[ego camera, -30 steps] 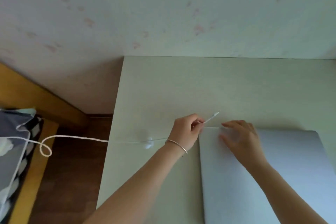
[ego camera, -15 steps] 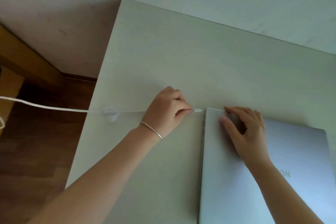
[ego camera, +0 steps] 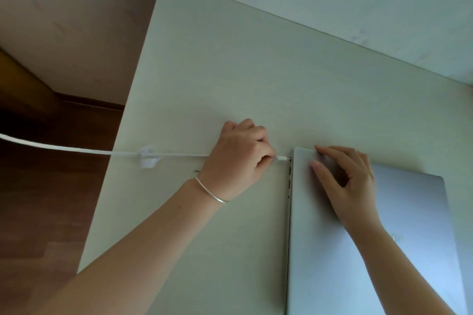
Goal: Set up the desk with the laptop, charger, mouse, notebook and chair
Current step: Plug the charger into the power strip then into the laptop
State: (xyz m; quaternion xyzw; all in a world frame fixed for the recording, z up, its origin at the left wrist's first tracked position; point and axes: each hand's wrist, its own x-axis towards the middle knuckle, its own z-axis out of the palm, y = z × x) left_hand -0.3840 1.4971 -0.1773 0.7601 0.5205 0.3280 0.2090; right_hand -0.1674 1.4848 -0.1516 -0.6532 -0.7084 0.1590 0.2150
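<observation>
You cannot see the near end of the closed silver laptop (ego camera: 332,250): the bottom edge of the view cuts it off, and your right forearm covers part of the grey lettering on its lid, so the word cannot be read. The thin white charger cable (ego camera: 76,148) runs off the left edge, its far end out of sight. The fingertips of your left hand (ego camera: 240,158) hide most of the small white plug (ego camera: 282,158), and its metal tip is too small to tell whether it sits fully in the port. Both your elbows fall outside the view.
</observation>
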